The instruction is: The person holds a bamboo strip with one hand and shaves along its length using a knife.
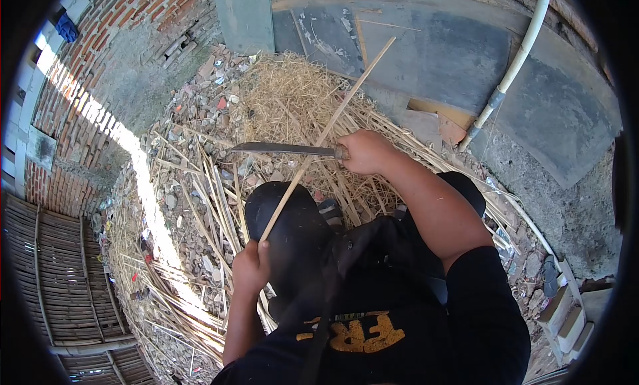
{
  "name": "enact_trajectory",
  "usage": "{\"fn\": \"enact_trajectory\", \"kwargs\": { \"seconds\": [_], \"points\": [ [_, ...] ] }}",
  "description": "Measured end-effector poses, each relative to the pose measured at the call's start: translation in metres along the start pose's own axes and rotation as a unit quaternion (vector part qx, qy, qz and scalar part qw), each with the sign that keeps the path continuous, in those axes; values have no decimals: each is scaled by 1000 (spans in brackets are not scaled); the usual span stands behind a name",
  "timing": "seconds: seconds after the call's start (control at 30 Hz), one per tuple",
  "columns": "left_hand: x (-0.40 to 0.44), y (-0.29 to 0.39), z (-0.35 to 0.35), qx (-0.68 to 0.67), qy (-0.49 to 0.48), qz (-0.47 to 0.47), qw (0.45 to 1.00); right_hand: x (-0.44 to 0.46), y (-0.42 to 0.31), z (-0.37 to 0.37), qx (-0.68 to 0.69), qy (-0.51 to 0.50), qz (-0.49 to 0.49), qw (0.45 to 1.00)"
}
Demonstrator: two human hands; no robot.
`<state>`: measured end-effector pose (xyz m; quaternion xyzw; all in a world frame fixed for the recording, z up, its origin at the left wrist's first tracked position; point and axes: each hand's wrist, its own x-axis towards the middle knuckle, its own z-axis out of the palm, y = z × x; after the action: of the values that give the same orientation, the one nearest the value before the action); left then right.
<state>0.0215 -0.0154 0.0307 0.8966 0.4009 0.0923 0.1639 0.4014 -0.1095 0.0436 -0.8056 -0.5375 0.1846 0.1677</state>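
Landmark: a heap of pale shavings (pixel 283 85) on rubble (pixel 174 202) in front of the seated person.
Beyond the heap: grey panels (pixel 432 52) standing upright side by side.
Right of the heap: a white pipe (pixel 516 68) slanting down before the panels; farther off, a dark sandal (pixel 550 278).
Left of the heap: a brick wall (pixel 133 35), and a bright band of sunlight across the rubble.
Nearer than the heap, to its left: loose strips (pixel 213 192) lying in a tangle; farther left, a slatted screen (pixel 63 265).
In the way: the knife (pixel 286 148) lies across the long strip (pixel 333 125), and the left knee (pixel 283 212) sits under its lower part; contact at either is unclear.
Long strip: over the heap's near right side, its long axis diagonal, far end up and right toward the panels.
Knife: near side of the heap, blade roughly level, tip pointing left.
Right hand (pixel 366 152): fingers wrapped around the knife's handle.
Left hand (pixel 251 268): nearer the body than the heap, thumb and fingers pinching the long strip's near end.
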Motion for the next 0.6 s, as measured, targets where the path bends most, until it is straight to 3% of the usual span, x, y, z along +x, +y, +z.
{"fn": "enact_trajectory", "kwargs": {
  "seconds": [0.6],
  "points": [
    [0,-4,5,-17,13,-2,1000,1,0,0,8,-3,2,1000]
  ]
}}
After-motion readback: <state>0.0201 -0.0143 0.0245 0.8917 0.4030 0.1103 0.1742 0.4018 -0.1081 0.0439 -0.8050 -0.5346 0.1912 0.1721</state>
